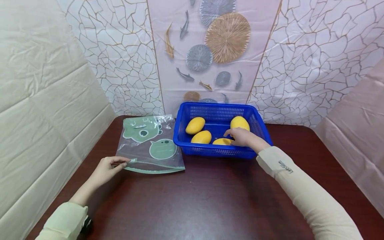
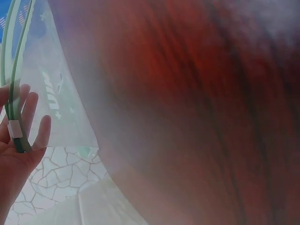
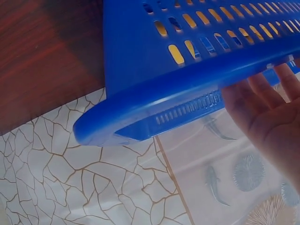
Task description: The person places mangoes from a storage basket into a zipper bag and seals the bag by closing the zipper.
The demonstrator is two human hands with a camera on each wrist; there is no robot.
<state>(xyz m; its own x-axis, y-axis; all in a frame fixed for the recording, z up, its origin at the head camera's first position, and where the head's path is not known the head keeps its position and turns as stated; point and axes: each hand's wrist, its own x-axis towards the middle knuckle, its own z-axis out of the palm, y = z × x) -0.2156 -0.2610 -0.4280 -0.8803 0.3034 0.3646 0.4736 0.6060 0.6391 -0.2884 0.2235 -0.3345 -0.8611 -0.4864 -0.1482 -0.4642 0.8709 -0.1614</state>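
The left hand (image 1: 108,170) is pinching the near left corner of a clear zip bag (image 1: 140,149) that is lying on the dark reddish table (image 1: 180,206), showing green cartoon figures. Just to its right, a blue basket (image 1: 216,151) is holding four yellow mangoes (image 1: 195,125): two are resting at the left. The right hand (image 1: 241,136) is hovering over the other two, its contact with them unclear.
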